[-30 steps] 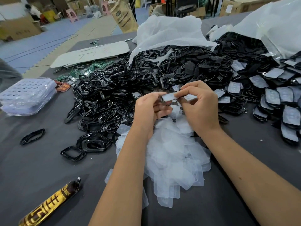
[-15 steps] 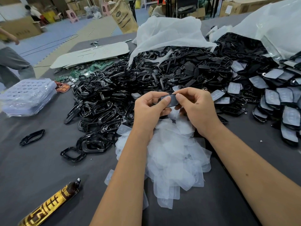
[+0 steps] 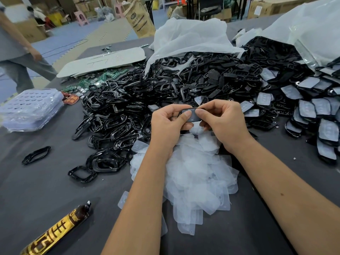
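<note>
No legible text or labels

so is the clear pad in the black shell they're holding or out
In or on it: the black shell pinched by the left hand and right hand shows a pale pad on its face. Fully seated: cannot tell.

**Free room and obstacles.** We find bare table [image 3: 46, 190] to the left of the left hand [image 3: 167, 124], broken only by a lone black frame [image 3: 36, 155] and, nearer us, a gold tube [image 3: 55, 230]. Ahead, the pile of black frames [image 3: 128, 107] blocks any low path and runs rightward into the covered shells [image 3: 312, 111]. The heap of clear pads [image 3: 198, 177] fills the middle, under both wrists and the black shell [image 3: 191, 115] they pinch. Right of the right hand [image 3: 224, 122] we see an open strip of cloth between that heap and the covered shells. Stacked trays [image 3: 31, 109] close the far left.
</note>
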`<state>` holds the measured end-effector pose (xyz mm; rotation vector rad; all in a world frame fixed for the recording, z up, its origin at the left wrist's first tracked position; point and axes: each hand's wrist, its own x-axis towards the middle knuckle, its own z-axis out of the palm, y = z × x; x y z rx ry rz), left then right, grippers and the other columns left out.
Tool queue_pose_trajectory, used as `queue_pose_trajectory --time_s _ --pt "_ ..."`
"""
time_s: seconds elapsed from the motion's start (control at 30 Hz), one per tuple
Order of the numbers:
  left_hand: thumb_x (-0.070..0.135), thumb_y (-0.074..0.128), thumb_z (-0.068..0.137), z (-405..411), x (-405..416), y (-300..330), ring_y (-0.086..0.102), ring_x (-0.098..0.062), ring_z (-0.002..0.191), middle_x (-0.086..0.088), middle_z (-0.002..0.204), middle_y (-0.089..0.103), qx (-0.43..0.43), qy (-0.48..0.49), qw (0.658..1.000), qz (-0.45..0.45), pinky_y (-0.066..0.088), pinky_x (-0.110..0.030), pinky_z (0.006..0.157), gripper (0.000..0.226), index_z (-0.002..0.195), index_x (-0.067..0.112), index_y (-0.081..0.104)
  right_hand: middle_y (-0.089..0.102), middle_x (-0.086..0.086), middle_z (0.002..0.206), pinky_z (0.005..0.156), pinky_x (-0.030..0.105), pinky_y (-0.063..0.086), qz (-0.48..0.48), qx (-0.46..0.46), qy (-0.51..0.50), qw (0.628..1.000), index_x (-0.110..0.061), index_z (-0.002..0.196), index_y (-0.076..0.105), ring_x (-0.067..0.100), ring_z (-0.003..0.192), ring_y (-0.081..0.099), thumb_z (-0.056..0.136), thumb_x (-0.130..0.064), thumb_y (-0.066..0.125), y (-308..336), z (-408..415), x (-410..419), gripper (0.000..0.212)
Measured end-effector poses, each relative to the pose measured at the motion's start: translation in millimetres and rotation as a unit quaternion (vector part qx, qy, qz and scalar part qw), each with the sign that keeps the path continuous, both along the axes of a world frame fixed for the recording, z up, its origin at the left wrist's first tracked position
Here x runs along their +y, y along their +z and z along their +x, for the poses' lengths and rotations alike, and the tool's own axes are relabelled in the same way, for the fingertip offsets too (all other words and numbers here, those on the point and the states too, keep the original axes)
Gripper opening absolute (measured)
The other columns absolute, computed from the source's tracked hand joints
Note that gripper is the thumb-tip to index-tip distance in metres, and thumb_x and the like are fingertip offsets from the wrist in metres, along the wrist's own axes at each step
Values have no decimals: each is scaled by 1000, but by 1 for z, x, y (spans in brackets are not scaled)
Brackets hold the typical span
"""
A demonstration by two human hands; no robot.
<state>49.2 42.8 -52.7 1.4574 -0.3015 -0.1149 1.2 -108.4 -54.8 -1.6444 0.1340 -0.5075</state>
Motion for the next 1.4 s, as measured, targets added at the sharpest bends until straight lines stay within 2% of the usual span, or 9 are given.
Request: queue_pose_trajectory --time_s 0.23,0.33,0.4,0.53,0.67,0.8,0.93,1.13,1.4 --pt "4 81 86 -5 -2 4 75 -19 63 -8 100 71 -69 106 989 76 62 -30 65 26 104 12 63 74 4 68 55 36 61 -52 -39 -52 997 -12 85 74 20 57 73 91 -12 79 -4 0 5 8" --pt "10 86 82 -6 -3 5 67 -9 55 -1 83 71 -119 156 975 109 51 -18 59 27 92 11 61 75 3 71 59 40 64 -52 -67 -52 995 -15 85 73 20 59 75 91 -14 78 -4 -1 7 9" --pt "12 87 82 -7 -4 6 67 -18 56 -4 67 70 -115 162 974 105 50 -20 58 22 89 10 65 76 3 72 60 39 64 -39 -77 -41 995 -17 85 72 21 61 76 91 -12 78 -3 -1 8 11" --pt "13 86 83 -8 -4 7 73 -22 66 -4 65 72 -113 160 974 109 52 -19 60 17 89 12 70 76 1 73 61 31 63 -32 -86 -24 995 -18 85 71 21 63 76 91 -7 78 -3 -1 9 14" --pt "11 84 84 -7 -3 7 69 -35 68 -10 73 72 -99 166 977 90 56 -40 64 13 83 12 71 76 2 73 61 32 63 -29 -88 -18 996 -17 84 71 22 63 76 91 -6 78 -3 -1 10 14" --pt "11 83 84 -5 -2 5 65 -24 67 -5 77 73 -95 173 976 86 57 -41 68 13 79 12 72 76 4 74 61 37 64 -26 -80 -11 996 -15 86 72 24 62 76 90 -7 79 -4 1 9 11" --pt "14 83 85 -4 -2 5 60 -7 62 4 67 67 -110 178 972 109 52 -26 63 14 77 14 71 76 4 73 60 35 63 -22 -67 -15 997 -12 87 71 24 62 76 89 -8 80 -5 2 7 10" --pt "12 82 86 -5 -3 6 65 -25 68 -4 69 68 -129 174 968 128 55 -33 67 16 77 11 68 74 5 66 54 27 57 -9 -46 -18 999 -12 84 71 24 58 74 88 -8 81 -7 4 5 11" --pt "1 76 86 -2 -1 3 56 -11 65 3 65 61 -110 124 980 108 50 -27 67 20 94 18 71 73 5 65 52 33 59 -43 -17 -57 997 -11 84 71 22 55 73 90 -5 77 -9 6 5 11"
